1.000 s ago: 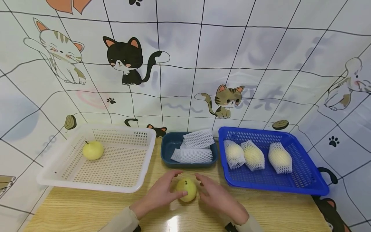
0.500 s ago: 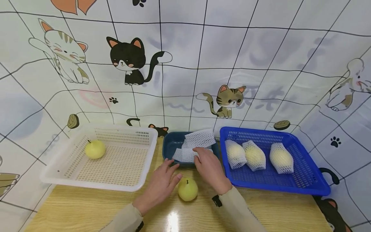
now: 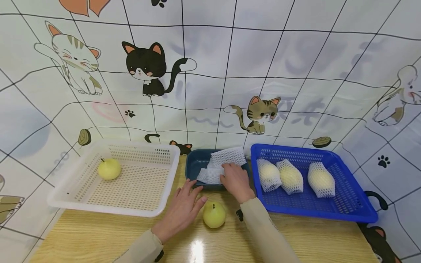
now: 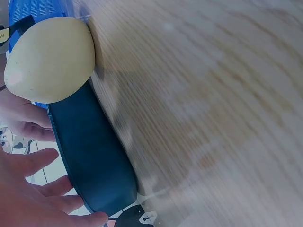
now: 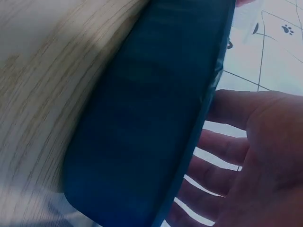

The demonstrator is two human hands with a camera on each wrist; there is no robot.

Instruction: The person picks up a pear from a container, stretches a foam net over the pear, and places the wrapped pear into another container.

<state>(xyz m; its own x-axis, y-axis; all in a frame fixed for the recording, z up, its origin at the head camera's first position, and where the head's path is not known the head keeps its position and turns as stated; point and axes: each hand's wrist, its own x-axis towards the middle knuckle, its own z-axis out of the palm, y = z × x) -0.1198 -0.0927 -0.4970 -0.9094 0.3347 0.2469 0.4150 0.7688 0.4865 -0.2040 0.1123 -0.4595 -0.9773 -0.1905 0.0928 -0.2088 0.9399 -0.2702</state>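
A yellow-green pear (image 3: 214, 215) stands on the wooden table between the forearms, stem up. Beyond it, a dark teal tray (image 3: 197, 160) contains white foam net sleeves (image 3: 227, 157). My right hand (image 3: 236, 181) reaches over the tray's near rim, fingers down on the front sleeve (image 3: 208, 176). In the right wrist view the rim hides those fingertips, so I cannot tell whether they pinch it. My left hand (image 3: 183, 209) is left of the pear, fingers spread and relaxed, fingertips at the tray's near left corner. The left wrist view shows the pear (image 4: 49, 60) close up.
On the left stands a white plastic basket (image 3: 131, 210) holding one bare pear (image 3: 109, 169). To the right, a blue basket (image 3: 315, 213) holds 3 pears in foam nets, one of them a netted pear (image 3: 321, 179) set apart. A cat-patterned wall covering (image 3: 204, 91) rises behind.
Both hands have left the pear's sides. The right hand has moved forward into the teal tray over the sleeves; the left has shifted slightly forward to the tray's corner. The pear stays put.
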